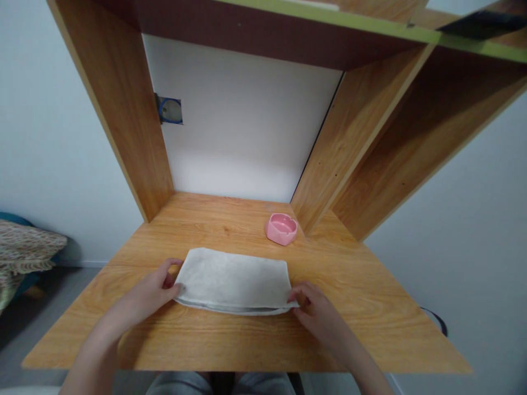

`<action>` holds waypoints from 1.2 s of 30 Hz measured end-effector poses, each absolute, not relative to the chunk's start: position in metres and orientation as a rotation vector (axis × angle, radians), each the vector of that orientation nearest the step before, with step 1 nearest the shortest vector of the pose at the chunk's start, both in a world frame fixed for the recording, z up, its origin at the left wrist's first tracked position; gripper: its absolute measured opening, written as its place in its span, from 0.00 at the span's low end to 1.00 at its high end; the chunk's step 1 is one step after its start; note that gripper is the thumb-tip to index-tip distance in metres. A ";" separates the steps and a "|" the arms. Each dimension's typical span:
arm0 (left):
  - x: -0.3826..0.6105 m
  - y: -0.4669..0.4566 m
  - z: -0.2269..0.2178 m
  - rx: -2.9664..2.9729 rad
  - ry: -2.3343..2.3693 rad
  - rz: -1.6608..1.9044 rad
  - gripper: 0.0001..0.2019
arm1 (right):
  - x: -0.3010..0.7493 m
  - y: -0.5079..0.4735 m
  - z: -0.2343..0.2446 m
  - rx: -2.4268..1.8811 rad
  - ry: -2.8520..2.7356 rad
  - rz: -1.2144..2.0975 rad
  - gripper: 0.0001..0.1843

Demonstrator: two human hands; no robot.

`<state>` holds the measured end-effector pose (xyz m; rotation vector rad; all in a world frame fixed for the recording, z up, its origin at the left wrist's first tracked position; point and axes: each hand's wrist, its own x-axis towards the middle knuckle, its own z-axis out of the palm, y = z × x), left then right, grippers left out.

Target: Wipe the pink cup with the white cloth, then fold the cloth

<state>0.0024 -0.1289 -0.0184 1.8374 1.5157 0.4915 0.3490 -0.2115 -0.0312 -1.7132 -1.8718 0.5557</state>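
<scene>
A folded off-white cloth (234,278) lies flat on the wooden desk, its layers slightly parted along the front edge. My left hand (158,285) is at its left end, with the thumb on the front left corner and the fingers curled by the side edge. At the opposite end, my right hand (315,310) pinches the front right corner between thumb and fingers. Some of the fingertips are hidden under or behind the cloth.
A pink faceted ashtray (281,229) stands behind the cloth, near the upright wooden divider (333,148). Overhead runs a shelf with a yellow-green edge (349,21). An uncovered wall box (170,111) shows at the back left. The desk (230,345) ends just before my lap.
</scene>
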 end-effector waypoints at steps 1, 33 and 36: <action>0.002 -0.131 -0.018 1.829 1.497 0.464 0.24 | 0.350 -0.214 -0.032 -1.726 -1.870 0.570 0.12; 0.028 -0.111 -0.016 2.251 1.622 0.620 0.13 | 0.334 -0.226 -0.029 -1.848 -1.958 0.498 0.06; 0.021 -0.128 -0.014 2.229 1.372 0.446 0.11 | 0.335 -0.226 -0.027 -1.843 -1.988 0.455 0.05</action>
